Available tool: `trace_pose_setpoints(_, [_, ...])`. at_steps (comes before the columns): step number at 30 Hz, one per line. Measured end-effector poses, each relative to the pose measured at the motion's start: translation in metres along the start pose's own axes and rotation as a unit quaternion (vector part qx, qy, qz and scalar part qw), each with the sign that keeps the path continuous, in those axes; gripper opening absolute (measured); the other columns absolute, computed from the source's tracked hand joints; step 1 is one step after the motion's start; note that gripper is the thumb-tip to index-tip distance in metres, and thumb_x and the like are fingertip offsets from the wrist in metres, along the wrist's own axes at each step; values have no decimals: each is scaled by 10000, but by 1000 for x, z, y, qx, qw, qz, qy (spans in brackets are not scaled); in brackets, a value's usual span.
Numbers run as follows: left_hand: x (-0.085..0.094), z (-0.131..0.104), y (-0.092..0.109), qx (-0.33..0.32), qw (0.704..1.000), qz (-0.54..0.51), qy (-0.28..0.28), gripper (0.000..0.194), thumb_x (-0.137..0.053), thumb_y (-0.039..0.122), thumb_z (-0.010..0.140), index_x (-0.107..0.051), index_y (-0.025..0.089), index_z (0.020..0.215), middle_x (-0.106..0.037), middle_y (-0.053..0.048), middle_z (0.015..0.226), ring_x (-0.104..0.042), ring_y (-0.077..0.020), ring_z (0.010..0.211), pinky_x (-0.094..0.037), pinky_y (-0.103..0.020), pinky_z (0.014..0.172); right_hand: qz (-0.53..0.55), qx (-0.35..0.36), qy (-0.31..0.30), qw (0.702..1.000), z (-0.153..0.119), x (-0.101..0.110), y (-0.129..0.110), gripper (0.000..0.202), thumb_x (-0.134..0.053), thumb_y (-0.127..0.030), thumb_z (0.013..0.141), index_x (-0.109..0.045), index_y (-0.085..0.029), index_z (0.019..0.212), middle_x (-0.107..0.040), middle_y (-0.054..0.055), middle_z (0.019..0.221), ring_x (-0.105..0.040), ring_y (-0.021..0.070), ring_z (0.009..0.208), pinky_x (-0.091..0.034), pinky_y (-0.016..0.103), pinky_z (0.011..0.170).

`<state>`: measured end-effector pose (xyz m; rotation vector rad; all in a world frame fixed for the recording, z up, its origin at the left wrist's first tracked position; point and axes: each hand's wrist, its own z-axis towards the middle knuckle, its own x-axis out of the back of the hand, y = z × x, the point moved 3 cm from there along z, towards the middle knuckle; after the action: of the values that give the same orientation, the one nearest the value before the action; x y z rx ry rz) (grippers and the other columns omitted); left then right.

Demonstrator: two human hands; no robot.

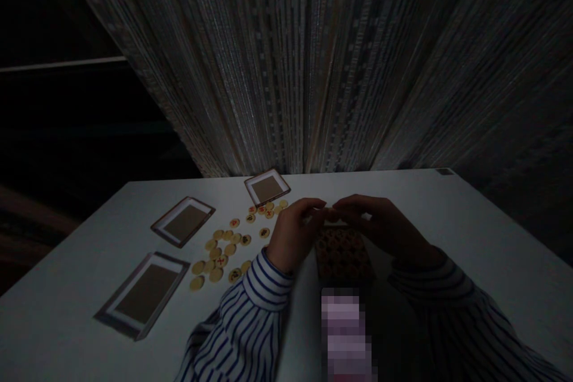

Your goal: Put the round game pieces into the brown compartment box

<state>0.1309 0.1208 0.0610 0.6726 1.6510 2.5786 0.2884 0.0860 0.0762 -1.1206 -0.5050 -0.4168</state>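
My left hand (296,228) and my right hand (382,224) meet at the fingertips above the far edge of a box of Chinese chess pieces (344,253). Both are closed in a pinch. A small, dark round thing (330,215), by its look a Chinese chess piece, shows between their fingertips; its face cannot be made out. Inside the box, round pieces lie in rows. To the left of my left hand, several loose Chinese chess pieces (215,253) are scattered on the white table, some showing red or black characters, others blank side up.
Three open, shallow box-like trays lie on the white table (470,286): one at the back (267,187), one at the left (183,221), one nearer me (143,294). A blurred-out pinkish object (347,334) lies in front of the box. A striped curtain (286,59) hangs behind.
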Motion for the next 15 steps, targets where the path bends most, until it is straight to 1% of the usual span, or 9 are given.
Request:
trace_pose_setpoints(3, [-1, 2, 0, 44, 997, -68, -12, 129, -590, 229, 754, -669, 158, 826, -710, -47, 753, -651, -159, 700, -516, -259, 628, -2, 1, -6, 1000, -1, -1, 0, 215, -524, -340, 831, -652, -195, 925, -709, 50, 871, -647, 166, 789, -503, 275, 657])
trace_pose_setpoints(6, [-3, 2, 2, 75, 991, -107, -33, 115, -604, 233, 742, -679, 154, 780, -715, -45, 737, -656, -159, 704, -523, -262, 642, -7, 0, -11, 1000, -1, -2, 0, 220, -520, -330, 834, -660, -204, 948, -710, 43, 869, -646, 161, 773, -504, 269, 643])
trace_pose_setpoints(8, [-2, 2, 3, 92, 987, -123, -44, 102, -619, 233, 731, -681, 156, 755, -715, -41, 724, -656, -157, 697, -525, -263, 644, -10, 0, -10, 1000, -2, -2, 1, 220, -512, -323, 838, -663, -210, 952, -710, 37, 864, -644, 155, 757, -504, 265, 630])
trace_pose_setpoints(12, [-1, 1, 4, 116, 983, -140, -40, 78, -639, 205, 711, -679, 147, 743, -713, -41, 727, -655, -146, 684, -521, -261, 653, -5, 12, -20, 1000, -3, -3, 1, 222, -511, -325, 840, -663, -213, 958, -704, 33, 891, -639, 155, 784, -504, 270, 645])
trace_pose_setpoints(15, [0, 2, 5, 125, 980, -147, -43, 73, -643, 201, 708, -676, 138, 728, -710, -40, 709, -655, -147, 692, -518, -269, 681, -4, 12, -16, 1000, -2, -3, 0, 199, -518, -304, 836, -660, -202, 931, -702, 29, 852, -636, 162, 794, -502, 281, 663])
